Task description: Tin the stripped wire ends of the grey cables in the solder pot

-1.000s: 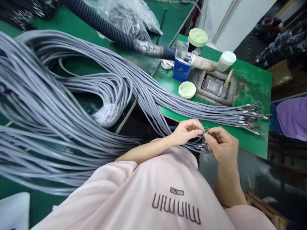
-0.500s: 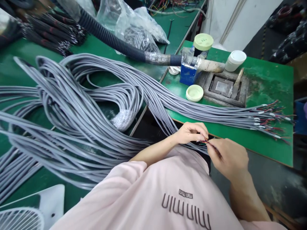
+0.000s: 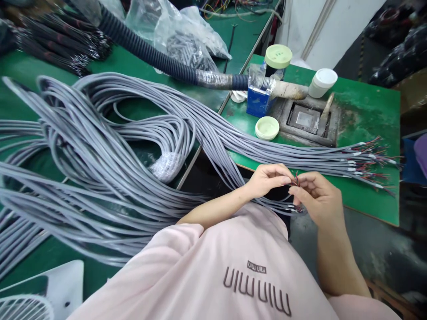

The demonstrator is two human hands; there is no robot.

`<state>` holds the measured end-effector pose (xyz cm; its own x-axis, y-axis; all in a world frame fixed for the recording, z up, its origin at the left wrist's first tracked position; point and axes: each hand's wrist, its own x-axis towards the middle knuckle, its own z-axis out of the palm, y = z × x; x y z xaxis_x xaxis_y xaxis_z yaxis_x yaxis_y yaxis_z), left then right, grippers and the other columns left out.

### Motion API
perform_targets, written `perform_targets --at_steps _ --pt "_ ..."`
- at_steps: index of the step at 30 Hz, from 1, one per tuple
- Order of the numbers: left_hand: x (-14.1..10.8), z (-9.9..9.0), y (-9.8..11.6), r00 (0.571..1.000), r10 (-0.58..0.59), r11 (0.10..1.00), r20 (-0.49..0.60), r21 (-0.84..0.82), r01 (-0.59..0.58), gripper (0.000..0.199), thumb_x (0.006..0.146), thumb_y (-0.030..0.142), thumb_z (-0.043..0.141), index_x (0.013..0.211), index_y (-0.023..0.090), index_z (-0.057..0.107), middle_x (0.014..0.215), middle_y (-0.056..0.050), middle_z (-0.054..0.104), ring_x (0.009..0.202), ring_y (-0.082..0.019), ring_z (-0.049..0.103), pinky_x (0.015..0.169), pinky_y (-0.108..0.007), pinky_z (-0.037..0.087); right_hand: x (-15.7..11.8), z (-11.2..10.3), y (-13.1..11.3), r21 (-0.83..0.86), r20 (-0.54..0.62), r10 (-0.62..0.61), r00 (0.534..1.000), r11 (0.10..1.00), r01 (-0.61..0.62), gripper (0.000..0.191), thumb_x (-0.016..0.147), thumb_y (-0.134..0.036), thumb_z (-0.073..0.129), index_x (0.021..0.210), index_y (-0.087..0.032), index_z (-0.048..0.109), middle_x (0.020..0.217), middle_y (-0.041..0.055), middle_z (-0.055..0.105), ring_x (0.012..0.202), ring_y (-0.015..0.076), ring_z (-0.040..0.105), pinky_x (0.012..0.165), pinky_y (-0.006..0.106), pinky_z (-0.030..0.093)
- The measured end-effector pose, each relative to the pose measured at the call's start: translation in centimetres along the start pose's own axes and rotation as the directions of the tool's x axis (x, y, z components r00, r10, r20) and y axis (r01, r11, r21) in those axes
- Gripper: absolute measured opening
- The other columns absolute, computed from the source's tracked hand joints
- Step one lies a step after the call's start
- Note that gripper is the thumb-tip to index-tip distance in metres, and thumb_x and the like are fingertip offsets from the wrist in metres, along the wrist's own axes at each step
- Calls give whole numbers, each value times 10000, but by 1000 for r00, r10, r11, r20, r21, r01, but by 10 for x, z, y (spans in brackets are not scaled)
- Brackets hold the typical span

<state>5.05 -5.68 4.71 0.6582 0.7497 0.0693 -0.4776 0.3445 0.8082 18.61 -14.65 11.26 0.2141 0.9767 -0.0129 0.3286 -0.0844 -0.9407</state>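
My left hand [image 3: 268, 180] and my right hand [image 3: 316, 198] meet just off the front edge of a small green table [image 3: 363, 115], in front of my pink shirt. Both pinch the thin coloured wires [image 3: 295, 180] that stick out of one grey cable end. Several more grey cable ends [image 3: 287, 206] hang just below my hands. A large bundle of grey cables [image 3: 100, 151] sweeps from the left bench across to the small table, where its stripped ends [image 3: 370, 160] with red and dark wires fan out on the right.
On the small table stand a metal pot set in a recessed frame [image 3: 308, 120], a blue box [image 3: 258, 100], a pale green lid [image 3: 267, 128], a green-capped jar [image 3: 277, 57] and a white jar [image 3: 323, 82]. A corrugated black hose [image 3: 160, 58] crosses the green bench [image 3: 26, 66]. Plastic bags [image 3: 187, 35] lie behind, a white fan [image 3: 33, 298] bottom left.
My right hand has risen slightly and the fingertips have come together on the wire ends. The view has shifted a little; the cable bundle has not moved.
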Motion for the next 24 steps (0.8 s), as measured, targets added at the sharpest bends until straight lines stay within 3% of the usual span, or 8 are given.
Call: perform_targets --at_steps 4,8,13,19,21,24 --pt "6 11 -5 987 -136 978 -80 -170 121 315 625 398 861 756 146 724 829 -30 691 732 -115 630 710 -249 488 0 3 7 -180 -94 -82 992 982 64 352 762 -272 736 1079 -236 587 888 0 679 700 125 631 615 239 510" --pt "10 22 -2 953 -302 896 -5 -343 282 326 579 343 885 705 117 686 741 -23 679 686 -122 640 713 -267 493 -3 10 11 -249 -233 -145 962 965 85 292 778 -251 691 1051 -236 589 809 -22 661 585 96 560 521 215 444" --pt "13 31 -2 906 -419 799 63 -449 400 329 536 258 897 733 105 682 690 -13 676 633 -111 627 677 -256 485 -4 10 16 -282 -278 -254 926 943 174 239 788 -246 671 1027 -230 661 836 4 691 669 134 626 602 256 492" --pt "13 41 -4 951 -307 848 30 -445 288 296 596 322 877 708 116 697 667 -8 664 608 -107 608 652 -265 473 -3 5 18 -197 -395 -264 880 960 200 147 872 -296 630 987 -230 692 832 23 705 597 147 633 578 289 516" --pt "13 44 -2 971 -235 900 -48 -389 199 275 623 332 864 707 123 707 687 -6 669 636 -104 609 678 -266 475 0 2 16 -278 -418 -327 848 934 223 129 878 -295 628 963 -224 694 827 32 709 647 169 660 620 308 537" --pt "14 45 2 981 -86 970 -174 -240 43 246 629 322 862 713 133 729 756 -9 689 736 -104 624 756 -255 478 4 -3 14 -505 -373 -524 766 807 306 76 850 -254 667 909 -225 705 843 44 725 786 200 685 749 343 551"
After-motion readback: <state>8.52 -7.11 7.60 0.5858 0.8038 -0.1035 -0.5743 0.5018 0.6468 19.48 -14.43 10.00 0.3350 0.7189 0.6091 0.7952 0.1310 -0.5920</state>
